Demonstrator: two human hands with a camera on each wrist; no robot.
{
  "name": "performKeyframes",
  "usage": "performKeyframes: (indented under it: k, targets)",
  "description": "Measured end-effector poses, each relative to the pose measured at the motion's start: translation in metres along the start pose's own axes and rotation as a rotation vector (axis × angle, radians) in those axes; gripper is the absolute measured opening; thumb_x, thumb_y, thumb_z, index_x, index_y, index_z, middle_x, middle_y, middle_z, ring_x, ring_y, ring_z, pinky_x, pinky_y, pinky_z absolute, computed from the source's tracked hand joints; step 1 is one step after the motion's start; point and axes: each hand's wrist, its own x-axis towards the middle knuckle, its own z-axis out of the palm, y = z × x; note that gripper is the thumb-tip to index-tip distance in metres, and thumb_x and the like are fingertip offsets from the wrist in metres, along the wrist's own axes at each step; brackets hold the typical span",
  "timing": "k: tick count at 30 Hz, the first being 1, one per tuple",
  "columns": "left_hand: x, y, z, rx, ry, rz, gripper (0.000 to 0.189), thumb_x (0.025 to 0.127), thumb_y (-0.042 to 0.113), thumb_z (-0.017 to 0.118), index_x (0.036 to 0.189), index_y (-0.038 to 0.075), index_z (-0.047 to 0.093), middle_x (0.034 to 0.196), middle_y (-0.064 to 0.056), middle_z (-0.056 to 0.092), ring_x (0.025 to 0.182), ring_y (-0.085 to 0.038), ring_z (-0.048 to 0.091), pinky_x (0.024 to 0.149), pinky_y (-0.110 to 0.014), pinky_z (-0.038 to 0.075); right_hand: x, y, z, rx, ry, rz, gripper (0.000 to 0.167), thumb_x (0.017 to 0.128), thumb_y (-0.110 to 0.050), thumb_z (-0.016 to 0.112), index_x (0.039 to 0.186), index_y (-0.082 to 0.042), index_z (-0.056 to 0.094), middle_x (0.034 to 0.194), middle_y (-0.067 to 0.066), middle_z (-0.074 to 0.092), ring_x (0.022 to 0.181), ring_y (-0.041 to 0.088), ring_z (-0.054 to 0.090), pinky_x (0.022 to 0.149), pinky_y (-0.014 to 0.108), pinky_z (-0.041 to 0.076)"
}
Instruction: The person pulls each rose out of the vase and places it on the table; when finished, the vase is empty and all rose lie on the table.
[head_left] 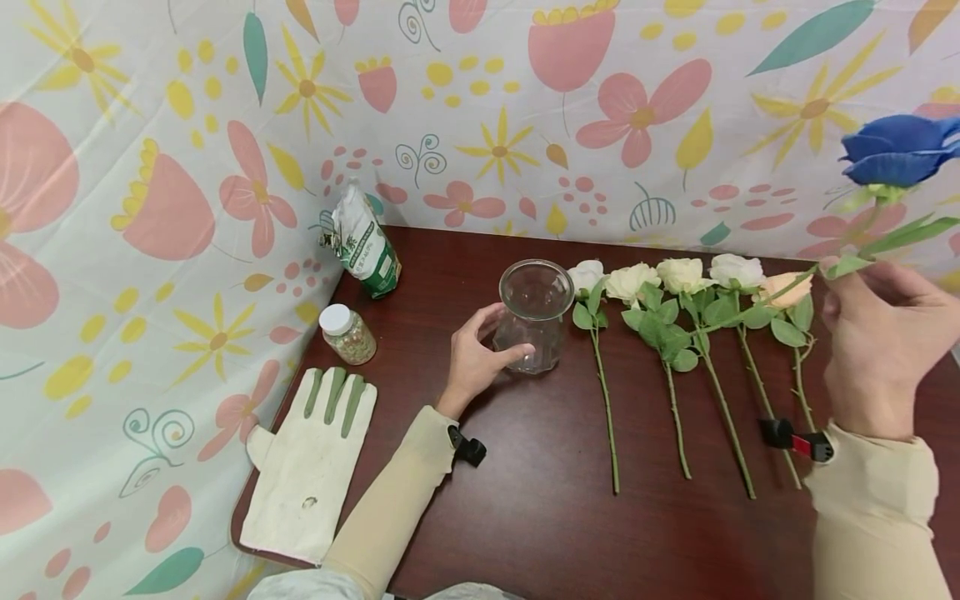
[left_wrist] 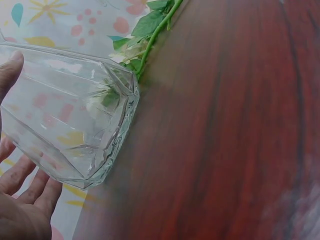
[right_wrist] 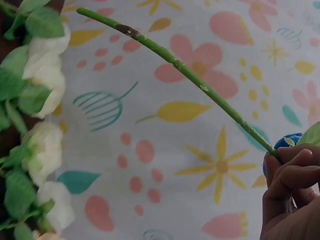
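A clear glass vase (head_left: 546, 340) with a flared round rim stands upright on the dark table. My left hand (head_left: 477, 354) holds it from the left; in the left wrist view the thumb is on one side of the glass vase (left_wrist: 70, 110) and the fingers on the other. Raised at the right, my right hand (head_left: 881, 333) pinches the stem of a blue rose (head_left: 900, 152) just below its leaves. The bloom points up, and the green stem (right_wrist: 187, 72) slants down toward the left, its cut end free in the right wrist view.
Several cut roses lie side by side right of the vase: white (head_left: 587, 275), cream (head_left: 632, 283) and peach (head_left: 787, 287). On the left are a green-and-white bag (head_left: 367, 246), a white-capped jar (head_left: 349, 335) and a pale glove (head_left: 307, 475). Flowered cloth (head_left: 465, 125) hangs behind.
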Motion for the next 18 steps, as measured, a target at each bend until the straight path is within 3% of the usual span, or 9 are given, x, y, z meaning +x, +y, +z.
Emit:
performKeyframes:
  k: [9, 18]
  targets:
    - [0.000, 0.000, 0.000, -0.011, 0.004, 0.008, 0.078, 0.076, 0.018, 0.102, 0.145, 0.008, 0.067, 0.140, -0.015, 0.074, 0.134, -0.030, 0.071, 0.116, -0.039, 0.059, 0.010, 0.015, -0.027, -0.067, 0.078, 0.129, 0.017, 0.083, 0.014, 0.073, 0.070, 0.003, 0.072, 0.052, 0.001, 0.061, 0.042, 0.010, 0.048, 0.043, 0.016, 0.039]
    - [-0.001, -0.001, 0.000, -0.005, 0.004, 0.007, 0.077, 0.078, 0.019, 0.101, 0.146, 0.009, 0.066, 0.141, -0.016, 0.073, 0.135, -0.031, 0.070, 0.117, -0.041, 0.058, 0.025, 0.039, -0.052, -0.136, 0.101, 0.217, 0.015, 0.086, 0.013, 0.073, 0.075, 0.002, 0.072, 0.059, 0.001, 0.064, 0.045, 0.009, 0.052, 0.043, 0.016, 0.041]
